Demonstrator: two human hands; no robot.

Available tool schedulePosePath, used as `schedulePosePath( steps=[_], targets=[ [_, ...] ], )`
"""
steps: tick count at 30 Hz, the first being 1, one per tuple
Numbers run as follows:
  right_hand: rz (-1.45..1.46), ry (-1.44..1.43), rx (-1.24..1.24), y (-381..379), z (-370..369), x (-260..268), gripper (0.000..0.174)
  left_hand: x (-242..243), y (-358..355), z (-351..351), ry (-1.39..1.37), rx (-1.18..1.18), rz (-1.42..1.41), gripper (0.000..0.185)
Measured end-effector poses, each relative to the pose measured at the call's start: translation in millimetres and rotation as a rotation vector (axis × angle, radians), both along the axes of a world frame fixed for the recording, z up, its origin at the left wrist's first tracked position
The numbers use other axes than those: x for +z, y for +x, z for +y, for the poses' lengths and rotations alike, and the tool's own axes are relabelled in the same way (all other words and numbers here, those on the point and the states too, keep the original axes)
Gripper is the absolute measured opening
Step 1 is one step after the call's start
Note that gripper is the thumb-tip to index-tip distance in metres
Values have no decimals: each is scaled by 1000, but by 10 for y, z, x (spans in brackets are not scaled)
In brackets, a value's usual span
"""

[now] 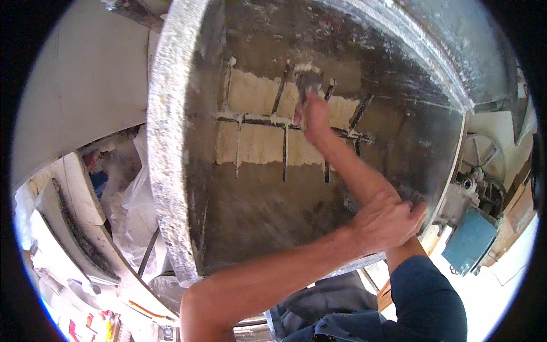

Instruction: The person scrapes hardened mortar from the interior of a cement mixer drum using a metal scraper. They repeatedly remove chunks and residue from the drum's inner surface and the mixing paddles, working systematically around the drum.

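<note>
My right hand [316, 113] grips the handle of a blurred dark scraper-like tool [308, 80]. The tool's wide end meets a whitish patch at the upper border of a cream panel [252, 95]. Below it lies a second cream panel [256, 146], split off by a dark crossbar [260, 120]. Thin dark strips [285, 149] cross both panels, with pale paste smeared along them. All this is on the grey-brown inner face [273, 213] of a large box-like shell. My left hand [386, 220] is closed around my right forearm, near the elbow.
The shell's thick, rough pale rim [169, 128] rises at left; another edge [444, 72] curves along the upper right. Clear plastic sheeting [139, 179] and curved pale panels [77, 239] lie at left. At right are a spoked wheel [483, 149] and a blue-green metal box [470, 239].
</note>
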State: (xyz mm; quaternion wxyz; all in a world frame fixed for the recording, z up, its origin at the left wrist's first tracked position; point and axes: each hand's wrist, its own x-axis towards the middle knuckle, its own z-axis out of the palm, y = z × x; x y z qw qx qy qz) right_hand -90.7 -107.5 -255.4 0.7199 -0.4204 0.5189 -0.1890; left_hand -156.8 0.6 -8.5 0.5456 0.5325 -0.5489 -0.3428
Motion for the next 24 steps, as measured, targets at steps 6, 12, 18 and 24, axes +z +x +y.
schedulePosePath(
  steps=[6,12,18,24],
  targets=[
    [337,449,327,-299,561,14,25,-27,60,-58,-16,38,64,21],
    [28,73,-63,-34,-405,-203,13,-12,34,-55,-13,66,63,23],
    [471,-189,210,211,77,-153,10,-3,56,-78,4,64,57,19],
    [952,-1002,1647,-653,200,-116,12,-20,128,-121,-50,192,60,18]
  ],
)
